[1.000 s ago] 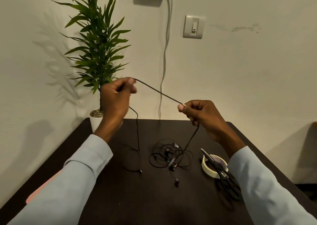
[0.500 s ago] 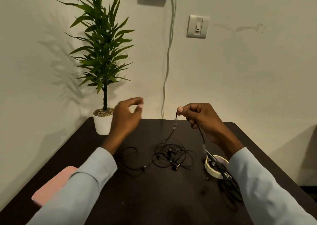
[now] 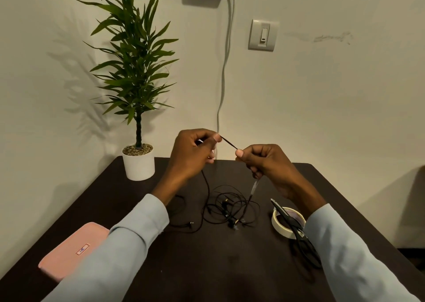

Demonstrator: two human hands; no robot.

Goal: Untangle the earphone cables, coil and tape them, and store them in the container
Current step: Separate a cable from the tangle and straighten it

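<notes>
A black earphone cable (image 3: pixel 228 143) runs taut over a short span between my two raised hands. My left hand (image 3: pixel 192 154) pinches one end of that span; my right hand (image 3: pixel 262 161) pinches the other. From each hand the cable drops to the dark table (image 3: pixel 207 267). There a tangle of black earphone cables (image 3: pixel 232 207) lies in loose loops. A roll of cream tape (image 3: pixel 281 228) sits right of the tangle with black scissors (image 3: pixel 296 230) lying across it. A pink container (image 3: pixel 69 253), lid closed, rests at the front left.
A potted plant (image 3: pixel 138 161) in a white pot stands at the table's back left corner by the wall. A white cord (image 3: pixel 224 71) hangs down the wall behind the table, beside a light switch (image 3: pixel 263 34).
My left hand let go of the cable and dropped, then took hold of it again close to my right hand. The span between the hands is now much shorter.
</notes>
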